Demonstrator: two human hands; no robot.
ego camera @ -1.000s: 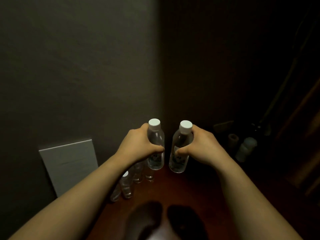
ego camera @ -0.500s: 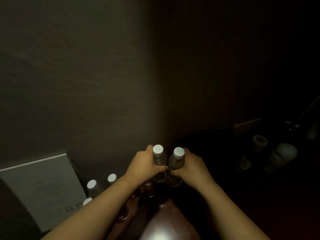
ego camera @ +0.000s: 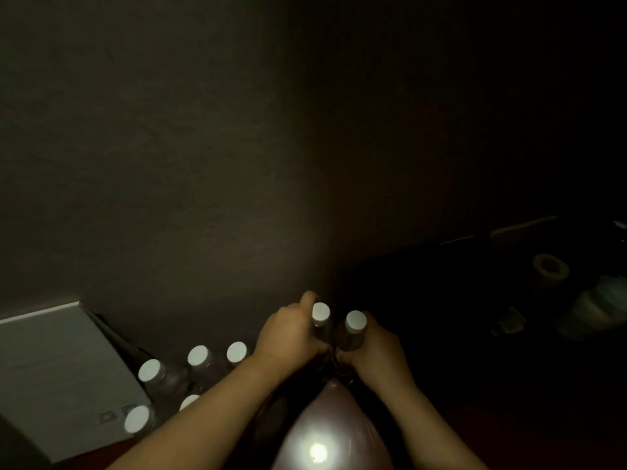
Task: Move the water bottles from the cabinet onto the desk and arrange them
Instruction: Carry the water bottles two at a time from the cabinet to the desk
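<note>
My left hand (ego camera: 291, 337) grips a clear water bottle with a white cap (ego camera: 321, 313). Right beside it, my right hand (ego camera: 375, 351) grips a second white-capped bottle (ego camera: 355, 325). Both bottles stand upright and close together at the back of the dark reddish desk (ego camera: 334, 422), near the wall corner; their bases are hidden by my hands. Several more white-capped bottles (ego camera: 197, 357) stand in rows on the desk to the left, partly hidden by my left forearm.
A white box (ego camera: 57, 374) leans against the wall at the left, next to the bottle rows. A roll of tape (ego camera: 549, 266) and a pale container (ego camera: 597, 310) sit in the dark at the right. A bright light reflects off the desk near me.
Both hands moved the two bottles down and away from me toward the wall corner. The view tilted, bringing more of the left bottle rows into sight.
</note>
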